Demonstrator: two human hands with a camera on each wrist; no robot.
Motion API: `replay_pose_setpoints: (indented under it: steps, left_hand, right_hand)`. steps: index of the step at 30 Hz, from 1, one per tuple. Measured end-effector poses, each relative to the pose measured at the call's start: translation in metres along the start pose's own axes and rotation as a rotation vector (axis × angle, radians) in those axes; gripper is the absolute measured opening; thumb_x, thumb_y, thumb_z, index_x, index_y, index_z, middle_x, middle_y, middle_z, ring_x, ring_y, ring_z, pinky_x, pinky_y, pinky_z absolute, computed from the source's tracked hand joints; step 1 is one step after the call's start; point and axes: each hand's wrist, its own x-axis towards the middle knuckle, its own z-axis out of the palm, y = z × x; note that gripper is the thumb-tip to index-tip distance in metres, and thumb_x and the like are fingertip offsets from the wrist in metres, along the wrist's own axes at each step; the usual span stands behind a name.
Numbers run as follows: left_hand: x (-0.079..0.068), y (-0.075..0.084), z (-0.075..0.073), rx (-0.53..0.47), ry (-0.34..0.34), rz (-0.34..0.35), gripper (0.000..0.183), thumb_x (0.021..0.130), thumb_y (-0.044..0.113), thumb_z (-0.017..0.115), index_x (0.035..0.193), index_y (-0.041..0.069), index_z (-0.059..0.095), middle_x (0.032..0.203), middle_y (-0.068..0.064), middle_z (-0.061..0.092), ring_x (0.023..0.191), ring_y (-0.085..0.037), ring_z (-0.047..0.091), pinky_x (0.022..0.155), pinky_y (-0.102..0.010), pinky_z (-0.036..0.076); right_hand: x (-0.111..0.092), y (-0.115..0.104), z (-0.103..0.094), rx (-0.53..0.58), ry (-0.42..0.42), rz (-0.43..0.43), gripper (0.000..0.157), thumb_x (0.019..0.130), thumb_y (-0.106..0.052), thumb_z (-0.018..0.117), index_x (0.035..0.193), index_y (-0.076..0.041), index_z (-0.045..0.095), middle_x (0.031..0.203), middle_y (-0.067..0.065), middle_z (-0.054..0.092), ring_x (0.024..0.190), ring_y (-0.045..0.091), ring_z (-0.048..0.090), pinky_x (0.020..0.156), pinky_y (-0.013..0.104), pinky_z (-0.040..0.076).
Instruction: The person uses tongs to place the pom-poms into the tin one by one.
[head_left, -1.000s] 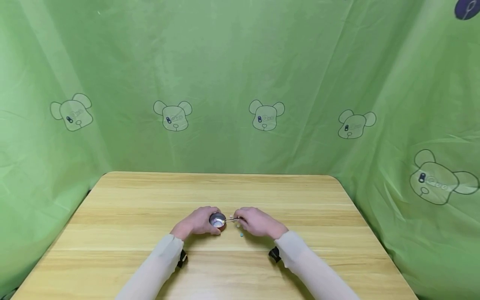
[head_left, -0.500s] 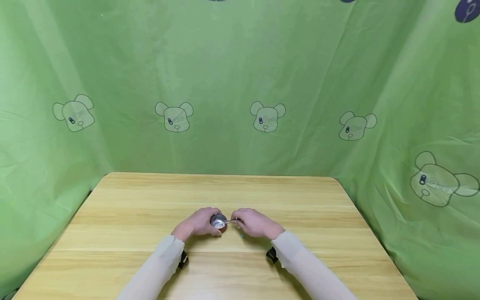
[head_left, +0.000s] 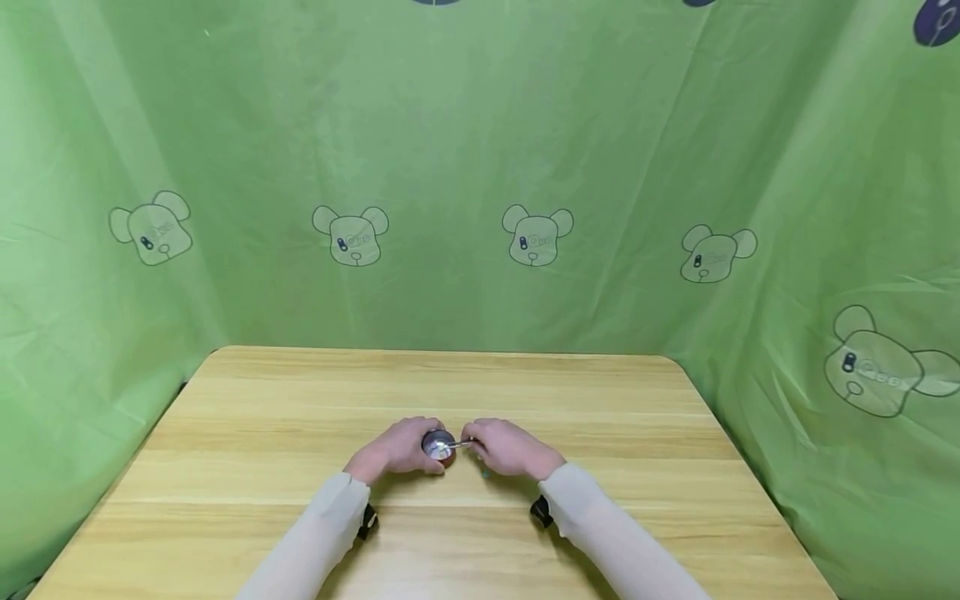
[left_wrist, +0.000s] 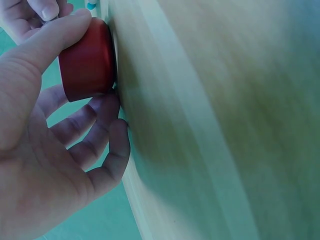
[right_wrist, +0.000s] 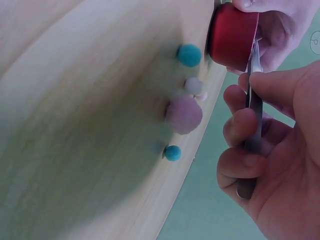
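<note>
My left hand [head_left: 402, 445] grips a small red metal cup [left_wrist: 89, 60], with the thumb along one side and the fingers at the other. The cup sits at the tabletop, its silvery inside [head_left: 432, 450] facing up in the head view. My right hand [right_wrist: 280, 135] holds a metal spoon [right_wrist: 254, 120], with the thumb on its handle and the fingers curled round it. The spoon's front end reaches over the rim into the cup, and its tip is hidden in the right wrist view. Beside the cup, under the right hand, lie several small balls, among them a large pink one [right_wrist: 184, 115].
A blue ball [right_wrist: 189, 55] lies closest to the cup, with a pale ball [right_wrist: 193, 85] beyond it and a smaller blue ball [right_wrist: 172, 153] past the pink one. The light wooden table [head_left: 300, 383] stands before a green curtain [head_left: 442, 125] with bear-head outlines.
My right hand has moved slightly left, bringing the spoon further into the cup and covering most of the balls in the head view. The left hand keeps its grip on the cup.
</note>
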Motion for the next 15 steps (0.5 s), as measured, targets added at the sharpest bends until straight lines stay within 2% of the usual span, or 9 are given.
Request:
replay_pose_setpoints:
  steps: [15]
  left_hand:
    - [0.001, -0.0008, 0.0002, -0.005, 0.0, -0.002, 0.05, 0.073, 0.033, 0.082, 0.113, 0.015, 0.059, 0.104, 0.0, 0.062, 0.095, -0.017, 0.057, 0.084, -0.036, 0.045]
  right_hand:
    - [-0.0035, 0.0058, -0.001, 0.027, 0.011, 0.054, 0.013, 0.097, -0.018, 0.054, 0.104, -0.013, 0.063, 0.092, -0.006, 0.059, 0.079, 0.006, 0.054, 0.076, 0.03, 0.049]
